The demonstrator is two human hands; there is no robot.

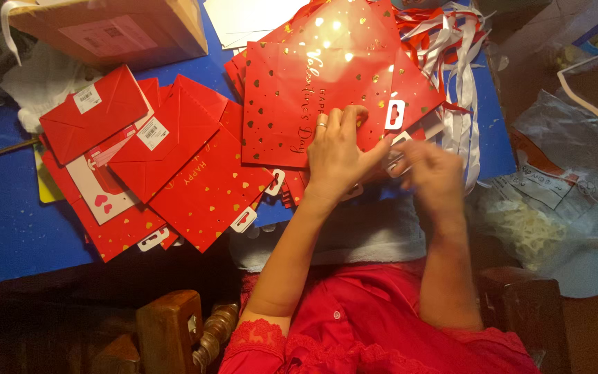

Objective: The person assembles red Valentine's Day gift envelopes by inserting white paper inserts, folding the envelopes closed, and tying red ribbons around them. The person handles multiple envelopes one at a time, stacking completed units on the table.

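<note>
A flat red paper gift bag [327, 76], speckled with shiny gold hearts and gold script, is being held down on a blue table [8, 208]. It is lying directly ahead of both hands, its long axis running away from the person and tilting a little to the right. Its near edge is being covered by the left hand [337, 156], which is spread flat, fingers extended, a ring being worn on one finger. A white plastic hang tab [395, 114] on the bag is showing just beyond and to the right of that hand's fingertips.

The right hand [434, 173] is being held just beside the left, slightly nearer the body and at the bag's lower right corner. It is blurred; its fingers appear curled, but whether anything is being pinched cannot be told. The left hand is the nearer one to the bag's middle.

To the left of the hands, a loose pile of similar flat red bags [174, 159] is being kept, some showing white stickers. Beyond the right hand, a tangle of red and white ribbon handles [455, 62] is lying. Clear plastic wrapping [555, 194] is sitting further right, and a brown cardboard box [112, 28] far ahead to the left.
</note>
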